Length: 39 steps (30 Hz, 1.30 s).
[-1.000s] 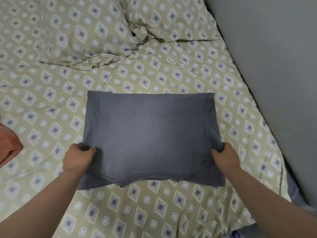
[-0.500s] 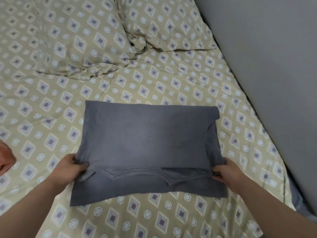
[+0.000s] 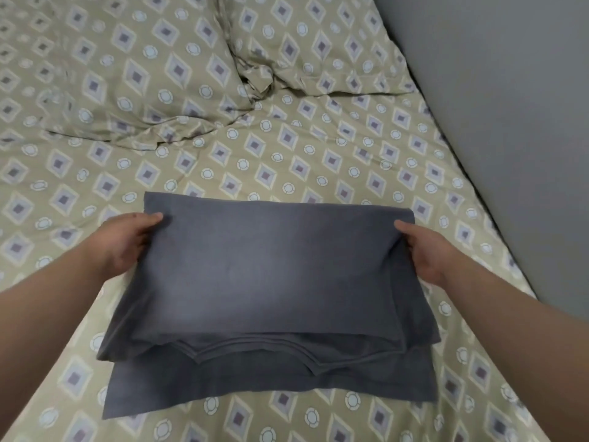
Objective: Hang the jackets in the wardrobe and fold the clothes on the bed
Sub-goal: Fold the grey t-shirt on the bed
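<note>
Folded farther up the bed (image 3: 287,148): gray shirt (image 3: 271,269), side edges pinched by left hand (image 3: 127,240) and right hand (image 3: 424,250), thumbs on top.

Garment (image 3: 271,275) on bed (image 3: 287,161), before pillows (image 3: 127,74)

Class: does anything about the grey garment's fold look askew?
Yes. The grey garment has its upper layer stopping short of the near edge, so a curved hem and the lower layer stick out unevenly beneath it.
</note>
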Tool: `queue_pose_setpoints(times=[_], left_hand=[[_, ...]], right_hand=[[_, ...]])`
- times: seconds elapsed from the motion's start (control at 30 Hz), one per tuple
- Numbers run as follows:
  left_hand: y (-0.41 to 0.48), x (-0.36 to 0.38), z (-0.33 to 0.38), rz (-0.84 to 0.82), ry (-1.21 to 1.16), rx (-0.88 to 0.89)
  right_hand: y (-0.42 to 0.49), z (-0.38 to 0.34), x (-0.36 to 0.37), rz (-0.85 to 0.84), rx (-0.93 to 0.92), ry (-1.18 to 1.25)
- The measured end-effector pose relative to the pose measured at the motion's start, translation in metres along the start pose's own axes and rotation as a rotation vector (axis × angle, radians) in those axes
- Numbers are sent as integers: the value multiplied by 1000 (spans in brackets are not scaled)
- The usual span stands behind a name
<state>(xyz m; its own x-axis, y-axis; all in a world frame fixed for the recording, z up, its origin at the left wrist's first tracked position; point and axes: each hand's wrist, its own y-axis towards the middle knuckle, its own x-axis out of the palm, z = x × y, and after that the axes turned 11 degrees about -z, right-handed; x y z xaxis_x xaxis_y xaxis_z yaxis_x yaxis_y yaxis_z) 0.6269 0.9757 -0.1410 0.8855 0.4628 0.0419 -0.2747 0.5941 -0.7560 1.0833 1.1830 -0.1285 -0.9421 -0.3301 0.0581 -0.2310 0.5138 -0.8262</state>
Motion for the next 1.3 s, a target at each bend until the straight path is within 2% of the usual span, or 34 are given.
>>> queue_pose_setpoints(times=[0.1,0.23,0.3,0.43,0.5,0.63,0.7,0.83,0.93,1.0,1.03,1.07,1.13,1.17,1.2,1.23,1.3], left_hand=[[16,7,15,-36,25,-91],[33,9,34,-68,15,-30],[42,9,43,-24,-31,13],[59,8,47,58,-122,54],[64,9,44,70,-123,62],[53,5,35,5,-118,72],[40,-1,28,-3,-138,90],[3,-17,-11,14,-33,15],[-26,-27,-50,-79,60,-118],[-38,-32,-71,-132,78,-173],[-41,-35,-79,-148,45,-182],[-43,-38,-85,-167,-21,-194],[-45,-43,-94,-167,-211,-229],[-47,-45,-99,-151,-277,-238],[-49,-47,-103,-142,-297,-248],[-51,-45,-107,-139,-278,-262],[-55,-38,-114,-111,-223,-274]], right_hand=[[12,-18,3,-35,33,17],[21,-38,-4,-217,8,-159],[29,-46,-7,-152,-32,-215],[51,-58,-9,99,-122,-31],[56,-56,-8,75,-104,42],[49,-44,-14,-87,-123,30],[39,-37,-19,-81,-161,1],[11,1,-20,49,-99,-143],[-14,45,-15,174,-89,-404],[-29,65,-11,175,-77,-545],[-33,71,-11,123,-52,-488],[-37,74,-14,35,-19,-317],[-46,77,-21,-134,26,170],[-50,81,-24,-140,51,375],[-52,85,-26,-113,84,472],[-54,89,-27,-81,115,467],[-54,95,-28,-24,160,242]])
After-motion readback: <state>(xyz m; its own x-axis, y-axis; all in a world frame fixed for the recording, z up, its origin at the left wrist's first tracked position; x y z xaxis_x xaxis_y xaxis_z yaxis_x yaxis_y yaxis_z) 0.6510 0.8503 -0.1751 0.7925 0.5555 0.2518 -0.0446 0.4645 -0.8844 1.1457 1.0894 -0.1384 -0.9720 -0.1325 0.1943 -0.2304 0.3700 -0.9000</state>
